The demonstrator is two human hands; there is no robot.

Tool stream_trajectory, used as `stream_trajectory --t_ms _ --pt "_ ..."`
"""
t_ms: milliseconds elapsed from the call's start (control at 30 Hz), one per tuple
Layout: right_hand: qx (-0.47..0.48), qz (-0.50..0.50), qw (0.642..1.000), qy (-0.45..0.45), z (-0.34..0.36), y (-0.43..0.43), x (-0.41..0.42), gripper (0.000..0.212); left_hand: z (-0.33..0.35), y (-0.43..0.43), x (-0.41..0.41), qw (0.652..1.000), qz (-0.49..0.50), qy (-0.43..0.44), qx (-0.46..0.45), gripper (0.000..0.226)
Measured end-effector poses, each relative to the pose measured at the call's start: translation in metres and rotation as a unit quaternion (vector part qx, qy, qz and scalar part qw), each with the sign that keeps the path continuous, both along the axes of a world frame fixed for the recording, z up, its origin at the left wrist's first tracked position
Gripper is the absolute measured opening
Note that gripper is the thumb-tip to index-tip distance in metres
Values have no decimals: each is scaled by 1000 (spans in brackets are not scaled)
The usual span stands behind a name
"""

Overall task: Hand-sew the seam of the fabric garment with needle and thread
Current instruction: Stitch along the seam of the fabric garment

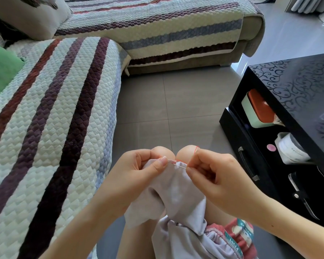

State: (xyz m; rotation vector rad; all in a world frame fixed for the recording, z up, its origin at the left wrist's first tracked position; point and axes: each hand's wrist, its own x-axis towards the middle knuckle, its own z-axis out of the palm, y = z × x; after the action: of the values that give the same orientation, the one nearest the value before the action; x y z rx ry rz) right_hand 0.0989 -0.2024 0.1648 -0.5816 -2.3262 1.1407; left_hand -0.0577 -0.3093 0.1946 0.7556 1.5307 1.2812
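Garment [178,191] over knees [164,153]; striped sofa [54,118] left, black cabinet [297,86] right, grey tiles [166,101].

head-worn view, looking down, close

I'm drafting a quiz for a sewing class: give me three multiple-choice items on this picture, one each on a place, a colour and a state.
1. The black table stands: A. at the person's left; B. at the person's right; C. on the lap.
2. The thread is: A. red; B. blue; C. black.
3. The right hand: A. hangs idle; B. pinches the needle; C. rests on the floor.
Key: B, it fills the right edge; A, the strand shows red; B, fingertips grip the needle at the fabric.
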Motion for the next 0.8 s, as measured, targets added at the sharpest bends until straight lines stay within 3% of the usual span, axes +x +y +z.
stream_trajectory --t_ms 167,333,467,600,800 --pt "11 -5 1000 -6 1 0 -1 15 -2 0 0 999 -9 42 5 15" --pt "57 -18 998 -18 3 -2 -6 19 -2 3 6 976 -39 206 49 19" --pt "62 -23 997 -26 3 1 -7 20 -3 8 10 963 -42 260 58 16" --pt "47 -18 998 -38 1 0 -6 16 -6 9 12 963 -45 261 47 18" --pt "-43 -24 999 12 5 1 -2 24 -3 5 10 983 -1 181 24 19"
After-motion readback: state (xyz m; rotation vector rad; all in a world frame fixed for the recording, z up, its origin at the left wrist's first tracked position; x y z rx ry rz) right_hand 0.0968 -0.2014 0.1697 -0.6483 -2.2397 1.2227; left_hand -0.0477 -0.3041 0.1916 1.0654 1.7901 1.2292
